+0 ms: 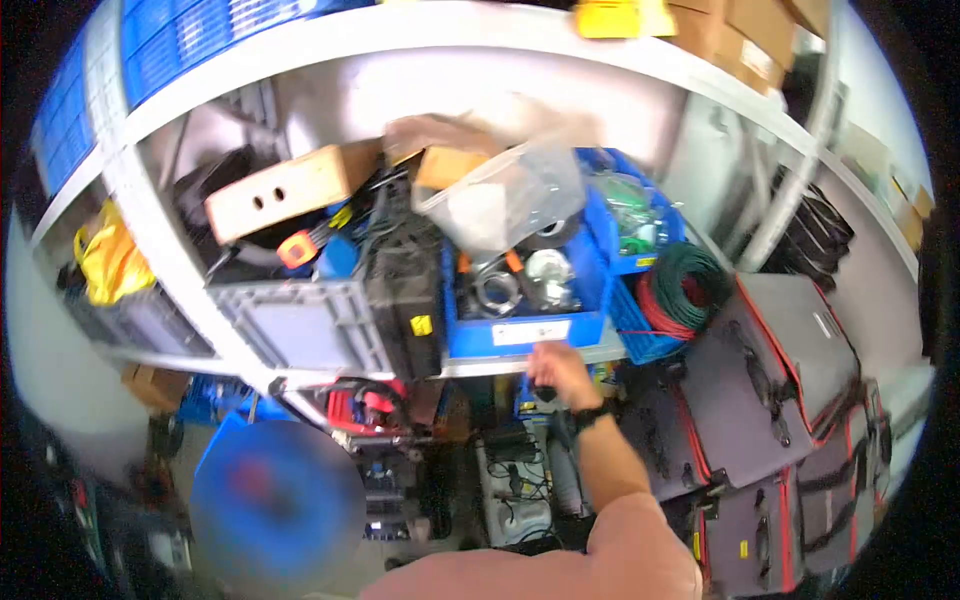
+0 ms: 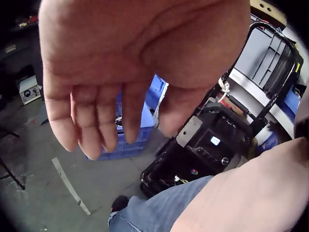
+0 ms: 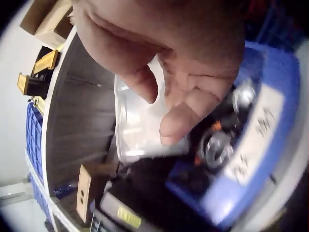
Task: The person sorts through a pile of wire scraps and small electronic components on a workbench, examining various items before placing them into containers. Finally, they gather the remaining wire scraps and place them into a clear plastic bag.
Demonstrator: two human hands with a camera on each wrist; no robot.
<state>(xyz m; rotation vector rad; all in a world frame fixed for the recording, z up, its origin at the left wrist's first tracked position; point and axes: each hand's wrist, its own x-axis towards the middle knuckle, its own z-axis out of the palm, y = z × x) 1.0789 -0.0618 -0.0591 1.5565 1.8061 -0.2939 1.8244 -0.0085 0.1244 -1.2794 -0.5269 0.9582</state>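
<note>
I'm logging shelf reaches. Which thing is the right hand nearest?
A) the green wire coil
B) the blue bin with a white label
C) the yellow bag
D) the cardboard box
B: the right hand is at the front of the blue bin, just below its white label.

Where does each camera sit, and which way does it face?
Head: on the person's head, facing forward and down at the shelves; right hand and forearm show by the blue bin.
Left wrist: on that wrist, facing the floor and a black case; left hand shows, fingers relaxed.
Right wrist: on that wrist, facing the shelves; curled fingers show.
Shared: head and right wrist both show the blue bin and clear container.
</note>
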